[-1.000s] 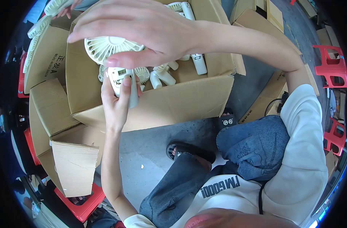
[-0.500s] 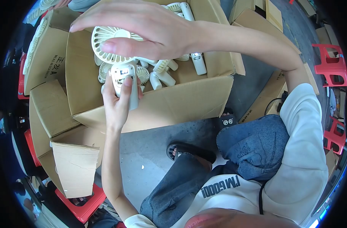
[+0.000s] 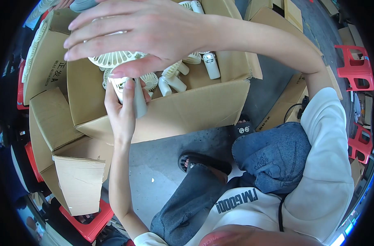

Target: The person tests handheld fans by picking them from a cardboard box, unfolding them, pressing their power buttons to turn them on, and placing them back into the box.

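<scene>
My left hand (image 3: 122,117) is wrapped round the handle of a white handheld fan (image 3: 111,60), its thumb lying on the front of the handle near the buttons. Above the fan's round slotted head stretches my right hand (image 3: 160,39), fingers apart and pointing left, covering much of the head. Its thumb hangs over the top of the handle; whether it touches I cannot tell. Below and behind both hands is a cardboard box (image 3: 187,104) with several more white handheld fans (image 3: 211,65) lying loose in it.
An open carton (image 3: 78,180) stands at the left, beside a red stool (image 3: 90,223). Red plastic stools (image 3: 355,67) are at the far right. More cardboard (image 3: 283,102) lies to the right of my legs. Part of another person (image 3: 83,5) shows at the top left.
My right hand has spread its fingers and shifted slightly left and down, over the fan's head and the top of its handle. The left hand with the fan has moved slightly left.
</scene>
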Demonstrator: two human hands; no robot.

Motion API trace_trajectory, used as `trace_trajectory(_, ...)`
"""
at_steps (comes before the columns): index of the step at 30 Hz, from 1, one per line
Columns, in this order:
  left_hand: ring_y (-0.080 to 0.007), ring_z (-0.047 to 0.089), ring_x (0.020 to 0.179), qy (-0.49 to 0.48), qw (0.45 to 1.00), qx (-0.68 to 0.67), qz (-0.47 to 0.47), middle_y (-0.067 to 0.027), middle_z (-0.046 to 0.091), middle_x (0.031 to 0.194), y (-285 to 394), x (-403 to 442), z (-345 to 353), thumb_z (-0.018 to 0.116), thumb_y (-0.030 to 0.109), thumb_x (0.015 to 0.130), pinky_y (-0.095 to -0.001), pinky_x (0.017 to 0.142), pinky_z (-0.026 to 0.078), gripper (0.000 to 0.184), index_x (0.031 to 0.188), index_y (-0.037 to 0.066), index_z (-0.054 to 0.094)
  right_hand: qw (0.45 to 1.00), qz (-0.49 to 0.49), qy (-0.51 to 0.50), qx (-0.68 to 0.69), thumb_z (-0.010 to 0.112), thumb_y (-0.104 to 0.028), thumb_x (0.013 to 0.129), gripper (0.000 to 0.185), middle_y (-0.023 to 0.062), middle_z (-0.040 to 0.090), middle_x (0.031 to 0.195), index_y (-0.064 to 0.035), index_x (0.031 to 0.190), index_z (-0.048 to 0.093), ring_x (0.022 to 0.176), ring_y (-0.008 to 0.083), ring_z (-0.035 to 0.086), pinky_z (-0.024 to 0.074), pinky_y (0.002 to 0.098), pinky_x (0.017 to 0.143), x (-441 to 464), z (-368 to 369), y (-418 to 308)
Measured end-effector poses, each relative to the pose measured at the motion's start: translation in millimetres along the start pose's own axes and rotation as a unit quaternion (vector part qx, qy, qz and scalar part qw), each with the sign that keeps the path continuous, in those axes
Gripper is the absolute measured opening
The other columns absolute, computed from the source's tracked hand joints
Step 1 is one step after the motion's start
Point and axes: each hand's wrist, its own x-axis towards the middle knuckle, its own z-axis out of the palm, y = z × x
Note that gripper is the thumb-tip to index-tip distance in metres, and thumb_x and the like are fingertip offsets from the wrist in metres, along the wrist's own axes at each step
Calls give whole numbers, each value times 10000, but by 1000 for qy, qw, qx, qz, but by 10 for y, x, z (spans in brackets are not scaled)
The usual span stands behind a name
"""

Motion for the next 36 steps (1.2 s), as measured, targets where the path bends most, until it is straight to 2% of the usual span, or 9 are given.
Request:
trace_trajectory(6,-87,563,724,50,999,20,9,-51,610,828,-9,65,-38,442,266,998,-230,620,460,243,1054,41,511,998,19,22,59,555,-313,890,455,142,552,1218,-27,1241,525,1180,292,488,351,410,1032,58,-35,36)
trace_trajectory(9,-93,554,778,79,996,41,10,-53,614,883,6,77,-48,420,309,991,-229,655,437,307,1051,39,552,995,28,34,89,553,-300,886,475,163,535,1233,-1,1252,505,1192,309,472,343,422,1034,86,-54,59)
trace_trajectory(14,-92,554,768,83,995,45,18,-52,620,882,-19,81,-59,414,255,999,-236,679,453,250,1067,42,527,988,43,54,139,551,-278,880,510,198,505,1259,42,1269,473,1212,338,446,331,441,1036,118,-82,94)
trace_trajectory(17,-94,553,781,132,991,-36,2,-58,618,907,-19,120,-21,404,253,1001,-247,684,456,262,1104,40,517,982,52,64,169,549,-265,876,531,219,488,1274,68,1279,454,1224,355,430,324,452,1038,126,-94,123)
trace_trajectory(19,-94,554,789,122,992,-33,2,-60,618,911,-10,138,-21,399,265,1005,-244,684,457,275,1116,39,511,980,55,67,180,549,-261,875,538,226,482,1279,76,1283,447,1228,361,425,321,456,1039,134,-80,140)
trace_trajectory(22,-94,556,805,101,995,-25,4,-62,619,920,9,152,-19,387,289,1012,-240,683,460,303,1141,38,498,988,42,64,136,552,-284,878,520,202,502,1267,46,1272,471,1217,338,444,336,440,1032,137,-30,158)
trace_trajectory(25,-114,558,860,67,998,7,1,-63,622,995,8,166,25,393,356,1008,-261,751,467,364,1128,45,537,994,32,59,90,555,-307,880,503,178,521,1256,15,1261,494,1206,315,462,350,424,1026,111,2,182)
trace_trajectory(29,-112,554,906,37,998,39,25,-60,621,1050,-43,187,41,401,356,1013,-273,799,464,368,1171,44,519,998,17,56,30,559,-338,884,481,146,548,1241,-25,1247,525,1192,285,487,368,403,1018,87,51,203)
trace_trajectory(36,-108,543,959,26,999,12,23,-61,618,1089,-22,175,60,418,336,1015,-279,834,460,352,1190,44,508,996,-10,51,-74,566,-392,890,445,89,594,1214,-97,1223,580,1167,232,531,402,365,1003,66,159,231)
